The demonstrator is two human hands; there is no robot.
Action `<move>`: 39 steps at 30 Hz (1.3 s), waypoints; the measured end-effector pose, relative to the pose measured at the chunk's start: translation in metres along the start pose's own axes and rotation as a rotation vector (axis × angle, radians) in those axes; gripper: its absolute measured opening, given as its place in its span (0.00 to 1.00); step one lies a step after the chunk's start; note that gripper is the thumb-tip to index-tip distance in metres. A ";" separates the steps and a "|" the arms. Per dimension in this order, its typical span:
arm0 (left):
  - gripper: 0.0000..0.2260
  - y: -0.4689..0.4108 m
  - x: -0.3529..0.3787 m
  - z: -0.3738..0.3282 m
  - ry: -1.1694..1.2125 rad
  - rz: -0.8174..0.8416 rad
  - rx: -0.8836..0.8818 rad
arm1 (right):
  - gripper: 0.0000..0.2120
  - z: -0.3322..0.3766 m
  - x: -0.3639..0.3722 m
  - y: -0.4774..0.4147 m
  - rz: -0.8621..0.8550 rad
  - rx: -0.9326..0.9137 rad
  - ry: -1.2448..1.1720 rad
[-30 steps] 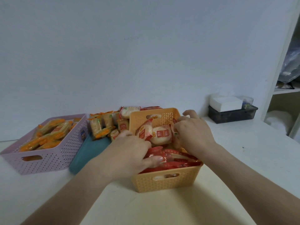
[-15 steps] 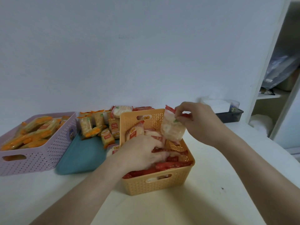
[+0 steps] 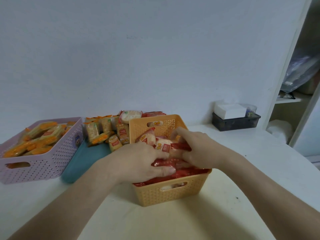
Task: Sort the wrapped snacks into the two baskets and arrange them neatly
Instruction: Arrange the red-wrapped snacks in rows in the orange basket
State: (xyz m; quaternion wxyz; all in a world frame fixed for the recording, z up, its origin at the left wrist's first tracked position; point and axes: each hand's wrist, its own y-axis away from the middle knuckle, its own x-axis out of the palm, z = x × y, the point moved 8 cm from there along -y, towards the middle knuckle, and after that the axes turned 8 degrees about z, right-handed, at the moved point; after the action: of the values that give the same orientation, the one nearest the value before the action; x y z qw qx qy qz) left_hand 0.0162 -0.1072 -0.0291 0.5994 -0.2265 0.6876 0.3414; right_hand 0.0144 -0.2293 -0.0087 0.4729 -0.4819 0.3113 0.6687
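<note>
An orange basket (image 3: 173,194) stands in the middle of the white table, packed with red-wrapped snacks (image 3: 188,174). Both my hands are inside it. My left hand (image 3: 136,161) curls over the red packets on the basket's left side, thumb pressed on them. My right hand (image 3: 200,149) grips a red-and-white round cracker packet (image 3: 165,146) low among the others. A purple basket (image 3: 39,163) at the left holds orange-and-yellow wrapped snacks (image 3: 34,141). Loose packets (image 3: 105,132) lie on a teal tray (image 3: 86,160) between the baskets.
A dark box (image 3: 235,122) with a white tissue pack (image 3: 230,110) sits at the back right against the wall. A white shelf unit (image 3: 285,99) stands at the far right. The wall runs close behind the baskets.
My right hand, which had lifted the cracker packet above the basket's right rim, has brought it down into the basket beside my left hand. The left hand stayed on the red packets.
</note>
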 end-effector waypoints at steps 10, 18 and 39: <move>0.32 0.014 0.004 -0.004 -0.118 -0.149 -0.036 | 0.19 0.016 0.024 0.018 0.080 -0.044 0.252; 0.25 0.013 -0.004 0.005 0.086 -0.227 -0.042 | 0.18 0.017 0.023 0.019 -0.028 -0.035 0.254; 0.10 -0.047 -0.025 0.044 -0.387 -0.032 -0.371 | 0.19 0.000 0.029 -0.074 0.265 0.158 0.660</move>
State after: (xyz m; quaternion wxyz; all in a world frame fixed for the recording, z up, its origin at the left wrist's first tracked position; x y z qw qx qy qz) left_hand 0.0838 -0.1086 -0.0164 0.6733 -0.2740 0.4820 0.4891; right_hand 0.0808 -0.1935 -0.0332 0.2919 -0.5891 0.5578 0.5066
